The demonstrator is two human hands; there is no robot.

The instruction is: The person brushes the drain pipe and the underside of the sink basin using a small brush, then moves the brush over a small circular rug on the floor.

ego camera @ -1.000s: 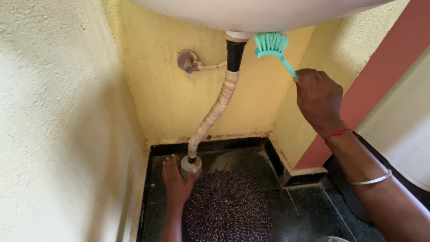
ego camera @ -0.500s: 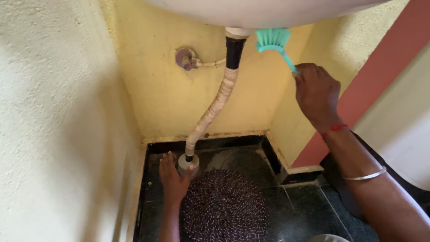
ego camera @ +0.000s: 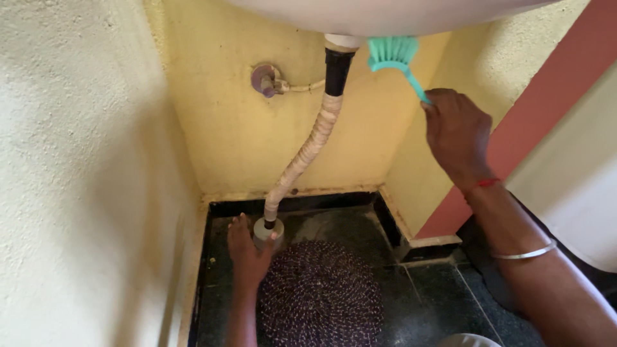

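My right hand [ego camera: 457,132] grips the handle of a teal scrubbing brush [ego camera: 392,53]. Its bristles press up against the underside of the white wash basin [ego camera: 385,13], just right of the black drain outlet. My left hand [ego camera: 246,250] lies flat on the dark floor with fingers apart. Its thumb touches the grey collar [ego camera: 262,231] where the corrugated waste pipe [ego camera: 308,148] enters the floor. A red thread and a metal bangle sit on my right wrist.
A round dark woven mat [ego camera: 321,295] lies on the floor tiles by my left hand. A wall valve [ego camera: 265,78] with a thin hose sticks out left of the pipe. Yellow textured walls close in the corner; a reddish door frame [ego camera: 533,109] stands right.
My right hand and the brush have shifted slightly up and left along the basin's underside. The left hand stays planted by the pipe collar.
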